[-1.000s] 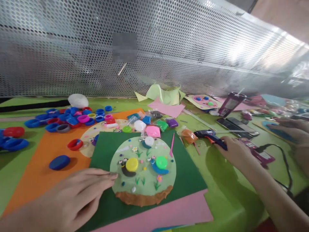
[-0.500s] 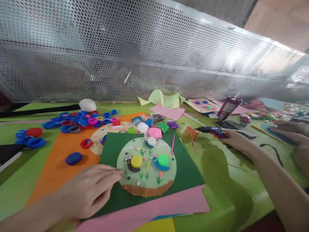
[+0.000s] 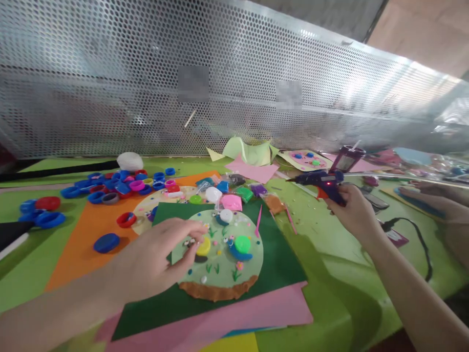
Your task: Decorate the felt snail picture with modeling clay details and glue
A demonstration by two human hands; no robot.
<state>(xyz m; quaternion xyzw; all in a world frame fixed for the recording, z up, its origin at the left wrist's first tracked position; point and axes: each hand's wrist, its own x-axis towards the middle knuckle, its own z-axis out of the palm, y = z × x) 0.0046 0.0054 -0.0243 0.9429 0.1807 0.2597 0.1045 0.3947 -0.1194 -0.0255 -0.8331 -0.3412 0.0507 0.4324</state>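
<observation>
A pale green round disc (image 3: 223, 256) lies on a dark green sheet (image 3: 284, 261). It carries a yellow cap (image 3: 203, 247), a green cap (image 3: 242, 243), a white cap (image 3: 226, 215) and a brown clay rim. My left hand (image 3: 161, 256) hovers over the disc's left part. Its fingertips are pinched together beside the yellow cap, and what they hold is too small to make out. My right hand (image 3: 351, 212) grips a blue glue gun (image 3: 318, 179), which is raised off the table with its nozzle pointing left.
A heap of bottle caps and rings (image 3: 117, 183) lies on an orange sheet (image 3: 78, 254) at the left. Clay packets (image 3: 234, 195) lie behind the disc, and a pink sheet (image 3: 238, 318) lies in front. The gun's cable (image 3: 421, 239) trails right. Another person's hand (image 3: 427, 198) works there. A perforated metal screen (image 3: 234, 73) closes the back.
My right hand has lifted the glue gun off the table and swung it left. My left hand has moved from the disc's left edge up over the disc, with its fingertips now pinched.
</observation>
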